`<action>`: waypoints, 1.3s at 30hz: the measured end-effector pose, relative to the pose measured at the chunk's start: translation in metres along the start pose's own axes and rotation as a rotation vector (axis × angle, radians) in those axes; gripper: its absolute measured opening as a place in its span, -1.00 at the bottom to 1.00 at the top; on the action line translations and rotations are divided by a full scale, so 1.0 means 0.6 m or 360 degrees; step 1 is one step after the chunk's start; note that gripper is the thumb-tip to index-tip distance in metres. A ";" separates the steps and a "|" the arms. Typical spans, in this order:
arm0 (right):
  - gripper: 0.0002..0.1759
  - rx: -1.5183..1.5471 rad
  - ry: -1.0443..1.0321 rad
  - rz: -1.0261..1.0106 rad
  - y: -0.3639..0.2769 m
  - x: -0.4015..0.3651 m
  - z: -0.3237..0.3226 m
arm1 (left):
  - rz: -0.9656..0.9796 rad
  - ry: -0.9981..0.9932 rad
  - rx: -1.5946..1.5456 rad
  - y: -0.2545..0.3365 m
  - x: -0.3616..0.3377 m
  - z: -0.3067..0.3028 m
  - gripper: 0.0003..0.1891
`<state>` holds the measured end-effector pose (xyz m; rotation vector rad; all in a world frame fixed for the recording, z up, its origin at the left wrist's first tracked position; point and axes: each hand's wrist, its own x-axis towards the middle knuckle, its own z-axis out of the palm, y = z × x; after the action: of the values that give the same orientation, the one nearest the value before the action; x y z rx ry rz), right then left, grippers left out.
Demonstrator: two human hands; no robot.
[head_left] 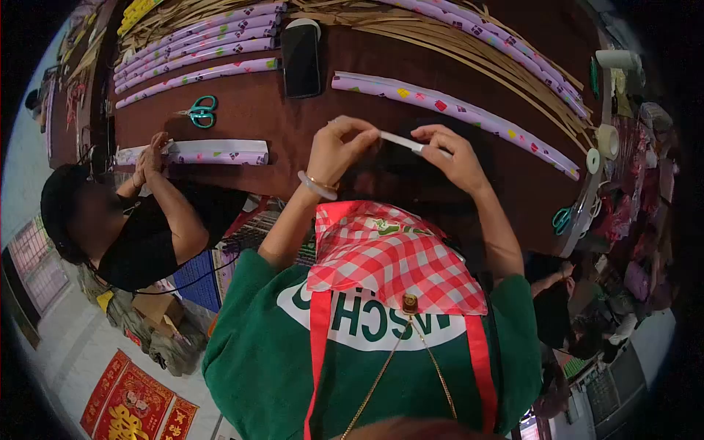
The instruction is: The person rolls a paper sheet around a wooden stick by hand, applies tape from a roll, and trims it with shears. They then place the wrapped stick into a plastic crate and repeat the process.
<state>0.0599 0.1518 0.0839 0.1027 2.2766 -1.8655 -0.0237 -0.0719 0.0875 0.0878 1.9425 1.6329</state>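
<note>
A short, narrow white strip (400, 140), perhaps tape, is stretched between my two hands above the brown-covered table. My left hand (339, 149), with a bracelet at the wrist, pinches its left end between thumb and finger. At the other end, my right hand (449, 152) has its fingers curled and its thumb against the strip. Beyond my hands lies a long lilac patterned roll (455, 114), apart from both of them. A dark phone (302, 60) rests on the table above my left hand.
Green-handled scissors (202, 111) lie left of the phone, below several stacked lilac rolls (198, 44). Thin brown strips (440, 33) spread along the back. At left, a co-worker's hands (154, 155) are over another roll (220, 152). Tape rolls (607, 141) stand at the right edge.
</note>
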 end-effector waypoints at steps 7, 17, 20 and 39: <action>-0.62 -0.0110 -0.0058 0.0252 0.047 0.129 -0.057 | 0.0629 0.0671 0.0959 -0.037 0.137 -0.016 -0.82; -0.56 -0.0501 0.0066 0.0382 0.067 0.174 -0.038 | 0.0519 0.0730 0.1354 -0.071 0.202 -0.016 -0.86; -0.55 -0.0597 0.0152 0.0338 0.076 0.177 -0.028 | 0.0492 0.0773 0.1391 -0.075 0.208 -0.016 -0.86; -0.48 -0.1106 0.0414 0.0676 0.050 0.215 0.021 | 0.0428 0.1041 0.1689 -0.081 0.231 -0.019 -0.88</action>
<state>-0.0597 0.1363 0.0275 0.6854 2.6606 -0.8408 -0.1278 -0.0362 -0.0107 0.2570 3.2341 0.5920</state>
